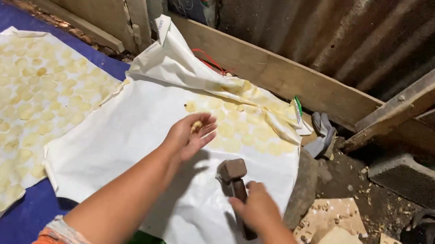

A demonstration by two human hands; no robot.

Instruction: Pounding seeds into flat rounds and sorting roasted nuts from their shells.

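Two hands work over the white sheet [126, 142]: left hand [187, 136] fingers pinch a small yellow piece [197, 126] for laying down, right hand [255, 204] fingers grip the mallet [233, 175] ready to flatten.

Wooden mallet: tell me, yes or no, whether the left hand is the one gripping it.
No. The right hand grips the wooden mallet by its handle, while the left hand holds a small yellowish piece.

both arms extended forward; left hand [189, 135] cupped, fingers curled; right hand [255, 205] clenched, knuckles up.
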